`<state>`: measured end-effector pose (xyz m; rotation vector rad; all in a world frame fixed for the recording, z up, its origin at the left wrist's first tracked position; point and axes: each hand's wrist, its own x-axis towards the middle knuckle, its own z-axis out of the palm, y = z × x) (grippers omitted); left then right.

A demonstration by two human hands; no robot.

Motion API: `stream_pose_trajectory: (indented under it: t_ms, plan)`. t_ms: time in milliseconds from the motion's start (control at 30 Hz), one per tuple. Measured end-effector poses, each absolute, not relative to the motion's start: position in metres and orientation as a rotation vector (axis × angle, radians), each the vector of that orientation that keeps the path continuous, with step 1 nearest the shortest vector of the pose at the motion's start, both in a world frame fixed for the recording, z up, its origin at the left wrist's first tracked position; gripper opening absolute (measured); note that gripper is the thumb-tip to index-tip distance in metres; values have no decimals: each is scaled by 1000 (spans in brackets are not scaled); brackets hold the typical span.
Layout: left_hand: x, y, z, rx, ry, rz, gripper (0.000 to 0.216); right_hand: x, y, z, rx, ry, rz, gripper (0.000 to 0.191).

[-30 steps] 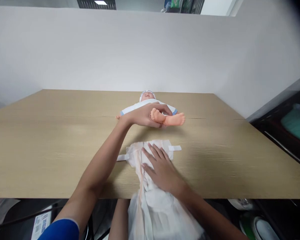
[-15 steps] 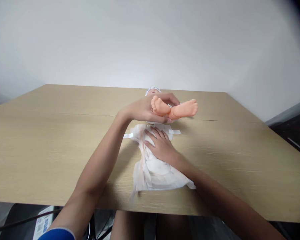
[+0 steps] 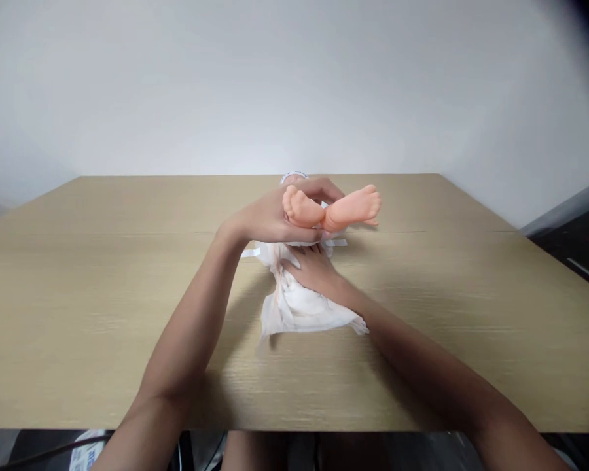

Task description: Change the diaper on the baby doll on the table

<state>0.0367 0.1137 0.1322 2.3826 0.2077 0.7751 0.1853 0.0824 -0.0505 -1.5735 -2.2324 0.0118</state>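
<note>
A baby doll (image 3: 353, 207) lies on its back with its feet toward me and its capped head at the far side. My left hand (image 3: 279, 212) is wrapped round the doll's legs near the ankles and holds them raised. Below them an unfolded white diaper (image 3: 309, 314) lies on the table, its two side tabs spread out left and right. My right hand (image 3: 313, 267) rests flat on the diaper with fingers stretched toward the doll; the fingertips reach beneath the raised legs and are partly hidden. Most of the doll's body is hidden behind my left hand.
The wooden table (image 3: 108, 307) has a seam running across it and reaches back to a pale wall (image 3: 275, 85). A dark object (image 3: 579, 242) stands beyond the right edge. Below the front edge, a printed white package (image 3: 86, 451) shows at the left.
My right hand and the diaper have slid away from me, closer under the doll. My left hand still holds the legs up. The view has shifted slightly.
</note>
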Motion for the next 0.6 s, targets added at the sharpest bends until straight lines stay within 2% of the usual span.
stream_pose_trajectory:
  t_ms: [600]
  plan:
    - [34, 111, 133, 2375, 270, 805, 40, 187, 89, -44, -1638, -2146, 90, 70]
